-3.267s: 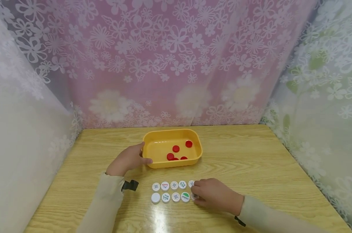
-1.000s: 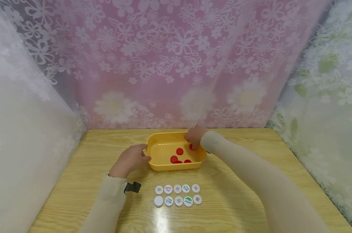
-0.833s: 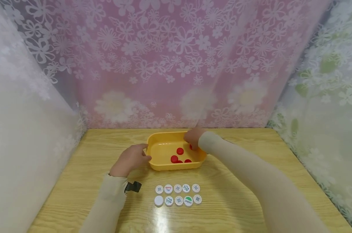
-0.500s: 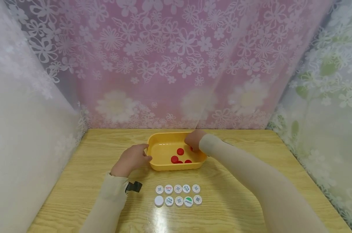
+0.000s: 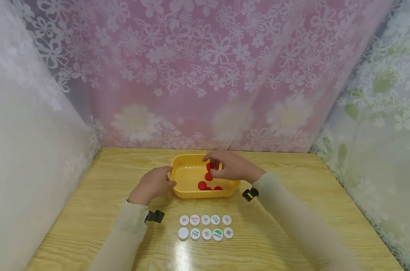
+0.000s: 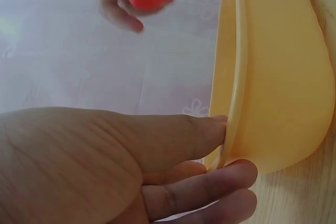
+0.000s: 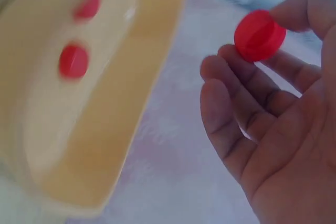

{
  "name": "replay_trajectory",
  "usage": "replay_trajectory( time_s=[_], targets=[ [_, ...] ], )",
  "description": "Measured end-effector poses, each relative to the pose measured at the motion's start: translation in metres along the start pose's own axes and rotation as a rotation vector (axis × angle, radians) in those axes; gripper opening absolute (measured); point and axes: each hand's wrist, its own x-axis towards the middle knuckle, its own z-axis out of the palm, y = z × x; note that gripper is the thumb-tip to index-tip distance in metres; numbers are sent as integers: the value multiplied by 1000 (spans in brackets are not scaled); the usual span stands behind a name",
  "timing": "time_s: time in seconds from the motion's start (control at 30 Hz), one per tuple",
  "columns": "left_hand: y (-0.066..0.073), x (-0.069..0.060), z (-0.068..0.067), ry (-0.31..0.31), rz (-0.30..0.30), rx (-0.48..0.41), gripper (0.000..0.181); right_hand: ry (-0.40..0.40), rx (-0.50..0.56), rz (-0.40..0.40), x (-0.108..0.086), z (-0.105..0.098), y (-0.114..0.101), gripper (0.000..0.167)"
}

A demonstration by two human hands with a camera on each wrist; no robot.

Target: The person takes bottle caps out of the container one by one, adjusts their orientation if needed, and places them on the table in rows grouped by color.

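My left hand grips the left end of a yellow plastic tray; in the left wrist view its thumb and fingers pinch the rim. Above the tray's right half, my right hand pinches a red bottle cap. The right wrist view shows this cap between thumb and fingertip, its hollow side partly seen, the other fingers loosely curled. Several more red bottle caps lie in the tray, some half hidden by its front wall.
In front of the tray, several white bottle caps lie in two rows on the wooden table, some printed and one plain. A pink floral curtain hangs behind the table, with pale cloth at either side.
My right hand went from the right end of the white caps into the tray's right end, then lifted a red bottle cap up and left. The left hand stays on the rim.
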Motion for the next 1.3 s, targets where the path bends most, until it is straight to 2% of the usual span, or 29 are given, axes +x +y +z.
replay_trajectory(
  time_s=[0.17,0.27,0.37,0.47,0.53,0.67,0.9,1.07,1.17,1.3],
  targets=[
    [0,-2,-1,-9,-5,0,63,140,70,-67,-35,19,-27,28],
    [1,-2,-1,-15,-13,-4,63,182,70,-150,-53,36,-49,27],
    [1,-2,-1,-14,-14,3,63,172,22,-280,-64,57,-68,26],
    [2,-2,-1,-9,-13,9,63,146,-87,-404,-69,77,-83,22],
    [2,-2,-1,-9,-9,7,62,129,-155,-448,-71,87,-88,18],
    [2,-2,-2,-7,0,1,62,82,-216,-456,-73,101,-96,15],
    [5,-3,-1,-16,7,-6,62,0,-340,-486,-74,122,-104,20],
    [6,-4,-2,-14,5,-8,62,-81,-405,-480,-70,134,-110,11],
    [5,-3,-1,-12,12,-1,62,-84,-449,-485,-70,139,-111,9],
    [4,-3,-1,-8,2,9,62,-42,-468,-501,-71,142,-109,9]
  ],
)
